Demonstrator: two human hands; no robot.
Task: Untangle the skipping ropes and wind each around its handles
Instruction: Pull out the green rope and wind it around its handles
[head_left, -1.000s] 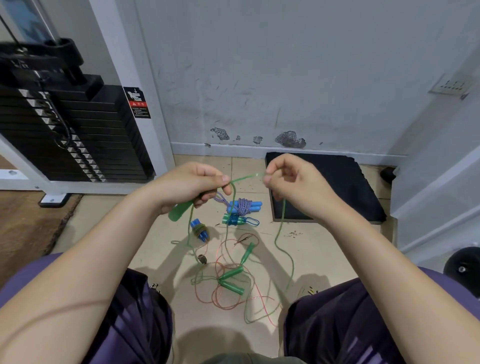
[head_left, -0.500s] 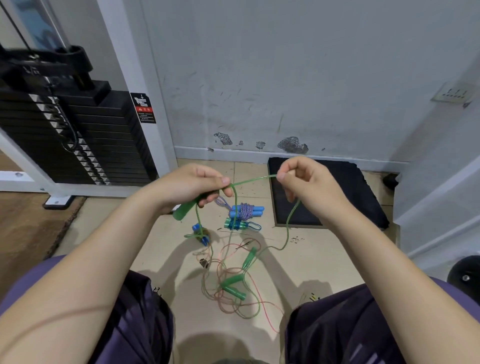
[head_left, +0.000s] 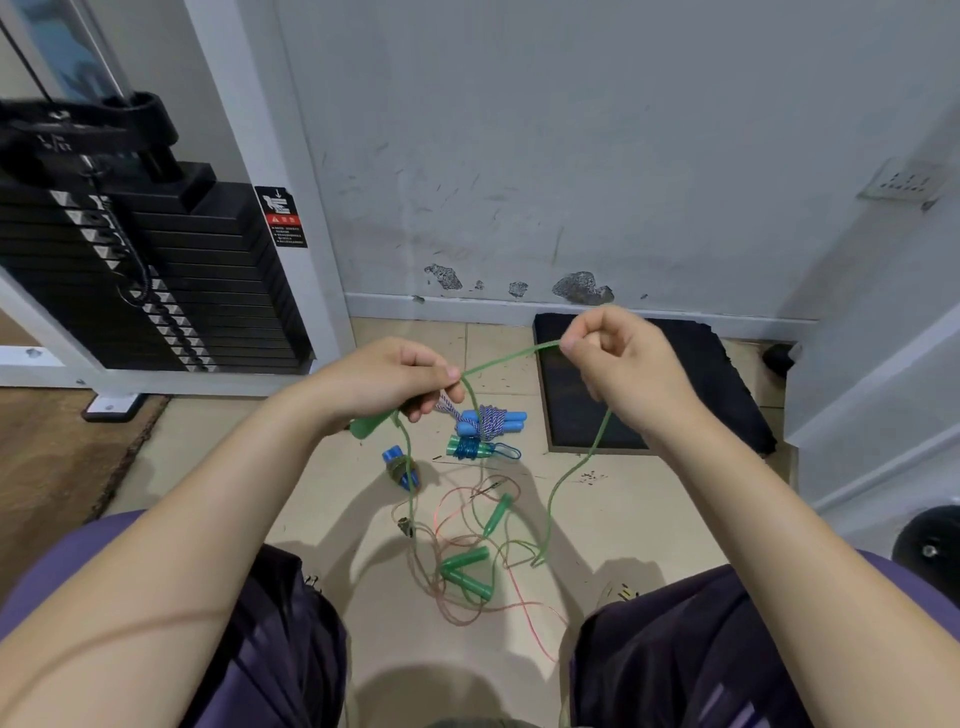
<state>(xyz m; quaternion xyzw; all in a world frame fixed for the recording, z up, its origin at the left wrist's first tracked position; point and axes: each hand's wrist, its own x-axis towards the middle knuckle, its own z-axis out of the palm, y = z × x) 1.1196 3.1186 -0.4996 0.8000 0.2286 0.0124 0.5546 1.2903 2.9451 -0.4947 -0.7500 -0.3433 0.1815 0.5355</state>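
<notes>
Green plastic skipping-rope cord (head_left: 511, 355) runs taut btwn the two hands, raised over the tiled floor (head_left: 332, 467). Left hand (head_left: 387, 382) is clenched round a green plastic handle (head_left: 370, 423) w/ thumb and forefinger pinching the cord where it leaves the fist. Right hand (head_left: 615, 364) pinches the cord at its fingertips, other fingers curled in; from there the cord drops in a long slack curve down past the wrist to the floor.

Change vs a sec ago: right hand has travelled up and out to the right, away from the left, so the stretch btwn them is longer and straighter. The hanging loop has lifted too, w/ less green cord lying in the heap. Reads like she or he is drawing this rope free, length by length, prob. before winding it onto the handle.

Rest of the job sits below: tangled pile of thin pink and green cords with green plastic handles (head_left: 467, 569) btwn the knees, not yet sorted. Further off, three look done – blue-handled rope wound with striped cord (head_left: 491, 420), teal-handled bundle (head_left: 470, 448), small blue-handled bundle (head_left: 400, 467). Black foam mat (head_left: 691, 384) by the wall, black weight stack (head_left: 156, 280) on the left.
</notes>
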